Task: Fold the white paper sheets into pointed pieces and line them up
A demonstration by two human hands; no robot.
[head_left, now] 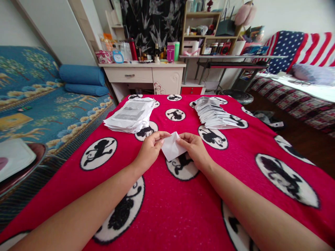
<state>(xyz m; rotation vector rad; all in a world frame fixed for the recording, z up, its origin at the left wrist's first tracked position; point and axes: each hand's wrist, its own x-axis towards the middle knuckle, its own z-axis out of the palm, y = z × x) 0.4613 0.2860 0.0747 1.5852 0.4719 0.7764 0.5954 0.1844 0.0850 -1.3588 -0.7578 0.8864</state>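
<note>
Between my two hands is a small piece of folded white paper, lifted just over the red cloth, its top coming to a point. My left hand pinches its left edge between thumb and fingers. On the right side, my right hand grips it, the thumb lying on the near face. Farther off to the left lies a stack of printed paper sheets. To the right, a row of folded papers rests overlapped in a fanned pile.
The red cloth with monkey patches covers the table. Behind it stand a white dresser with bottles on top and a shelf unit. A blue-covered couch is at left, a bed at right, and a round stool near the far right corner.
</note>
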